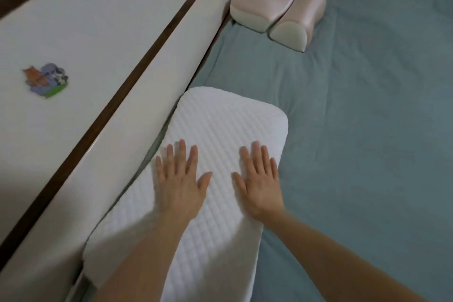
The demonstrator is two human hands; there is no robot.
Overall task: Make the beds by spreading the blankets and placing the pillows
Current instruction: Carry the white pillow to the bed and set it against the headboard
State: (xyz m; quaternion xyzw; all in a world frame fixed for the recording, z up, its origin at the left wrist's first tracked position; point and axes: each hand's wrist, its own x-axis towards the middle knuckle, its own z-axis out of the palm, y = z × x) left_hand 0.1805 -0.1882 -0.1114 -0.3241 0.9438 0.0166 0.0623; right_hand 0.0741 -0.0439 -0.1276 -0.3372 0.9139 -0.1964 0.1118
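White quilted pillow lies flat on the bed, long edge against the headboard; judged placed, being patted down. Left hand and right hand rest on it, fingers straight, spread wide, holding nothing. Teal blanket looks spread, mildly wrinkled; two pink pillows farther along, touching, one tipped on edge, likely left to straighten.

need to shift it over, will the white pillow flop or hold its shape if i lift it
The white pillow probably holds its shape: its edges look thick and even, and both flat hands barely dent it. It looks light for its size. The quilted cover should grip, not slip.
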